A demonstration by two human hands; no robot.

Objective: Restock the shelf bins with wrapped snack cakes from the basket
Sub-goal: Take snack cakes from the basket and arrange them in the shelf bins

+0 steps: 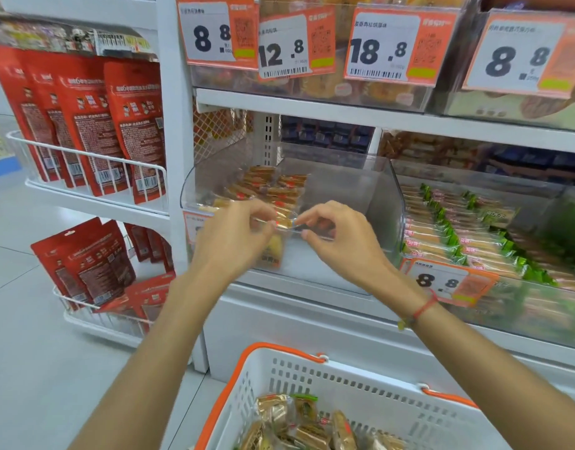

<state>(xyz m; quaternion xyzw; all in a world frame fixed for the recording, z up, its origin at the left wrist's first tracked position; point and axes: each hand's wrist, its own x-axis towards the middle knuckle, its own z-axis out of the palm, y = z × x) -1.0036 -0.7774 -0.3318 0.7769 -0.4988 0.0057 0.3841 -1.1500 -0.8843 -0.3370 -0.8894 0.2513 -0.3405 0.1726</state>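
Observation:
Both my hands are raised at the front lip of a clear plastic shelf bin [382, 190]. My left hand [234, 235] and my right hand [338, 235] pinch the two ends of one clear-wrapped snack cake [284, 222] between them, right over the bin's front edge. Several golden-brown wrapped cakes [273, 186] lie stacked in the bin's left half; its right half shows bare bottom. Below, a white basket with orange rim and handles [361, 384] holds several more wrapped snack cakes [299, 423].
The neighbouring bin on the right [468, 235] is packed with green-and-pink wrapped cakes. Price tags hang on the shelf fronts above [390, 43] and below [448, 282]. Red snack bags [94, 121] hang in white wire racks to the left. Grey floor lies at the lower left.

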